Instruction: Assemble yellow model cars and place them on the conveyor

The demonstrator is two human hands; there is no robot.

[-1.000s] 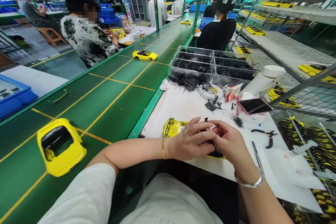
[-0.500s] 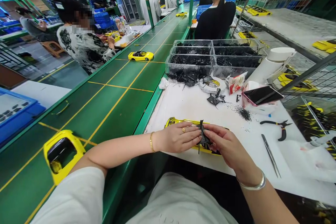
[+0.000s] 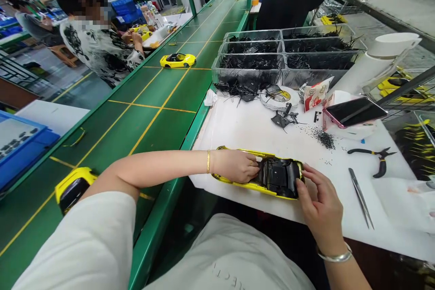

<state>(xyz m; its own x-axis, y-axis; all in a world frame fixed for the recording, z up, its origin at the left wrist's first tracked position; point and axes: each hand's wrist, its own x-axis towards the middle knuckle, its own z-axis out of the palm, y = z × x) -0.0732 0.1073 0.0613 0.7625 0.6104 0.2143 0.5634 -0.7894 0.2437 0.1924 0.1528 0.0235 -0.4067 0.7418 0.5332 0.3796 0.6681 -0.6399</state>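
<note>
A yellow toy car body point(image 3: 280, 176) with a black inside lies on the white table point(image 3: 234, 131), close to the table's front edge. My left hand point(image 3: 239, 166) reaches into the body's left half, fingers bent and together; what its fingertips hold, if anything, is hidden. At the right end of the body, my right hand point(image 3: 319, 197) grips it between thumb and fingers. Behind them lie small black parts point(image 3: 282, 118) with thin strands.
Clear bins point(image 3: 251, 77) of black parts stand at the back. Pliers point(image 3: 377, 156), tweezers point(image 3: 360, 197), a phone point(image 3: 356, 111) and black grains point(image 3: 322, 138) lie rightward. The green conveyor point(image 3: 159, 127) carries yellow cars. People sit beyond.
The dark part that was between both hands no longer shows there. My left hand has lowered into the car body, and my right hand has moved to its right end. The view has shifted.
</note>
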